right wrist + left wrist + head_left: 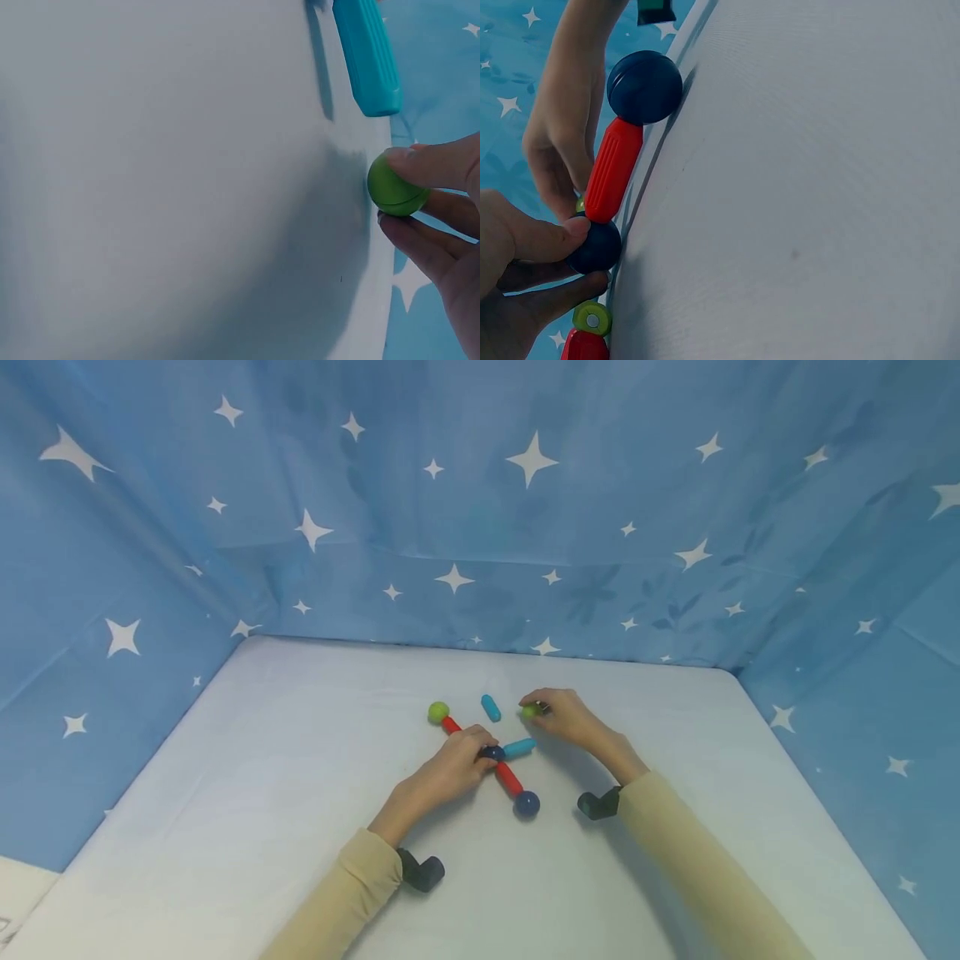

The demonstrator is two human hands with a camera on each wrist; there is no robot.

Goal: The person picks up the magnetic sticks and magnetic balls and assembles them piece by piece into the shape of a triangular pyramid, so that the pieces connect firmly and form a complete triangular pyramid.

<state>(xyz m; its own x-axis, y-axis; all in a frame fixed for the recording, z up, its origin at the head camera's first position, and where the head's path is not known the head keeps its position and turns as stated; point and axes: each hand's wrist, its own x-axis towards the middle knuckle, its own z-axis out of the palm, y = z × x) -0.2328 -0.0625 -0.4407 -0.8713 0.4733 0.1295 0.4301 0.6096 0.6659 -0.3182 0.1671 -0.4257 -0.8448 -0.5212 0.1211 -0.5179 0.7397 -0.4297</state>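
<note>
My left hand [453, 766] pinches the dark blue middle ball [598, 249] of a joined toy piece between thumb and fingers. Red rods run from that ball both ways: one red rod [510, 779] ends in another dark blue ball [527, 804], the other reaches a green ball [438, 712]. A light blue rod [519, 747] juts out to the right from the middle ball. To the right, my right hand [570, 718] pinches a second green ball [396, 186], which is apart from the light blue rod's free end.
A loose light blue rod [491, 707] lies on the white table [300, 735] beyond the joined piece. Blue curtains with white stars [465, 510] hang along the back and sides. Dark camera mounts [598, 805] stick out from both wrists.
</note>
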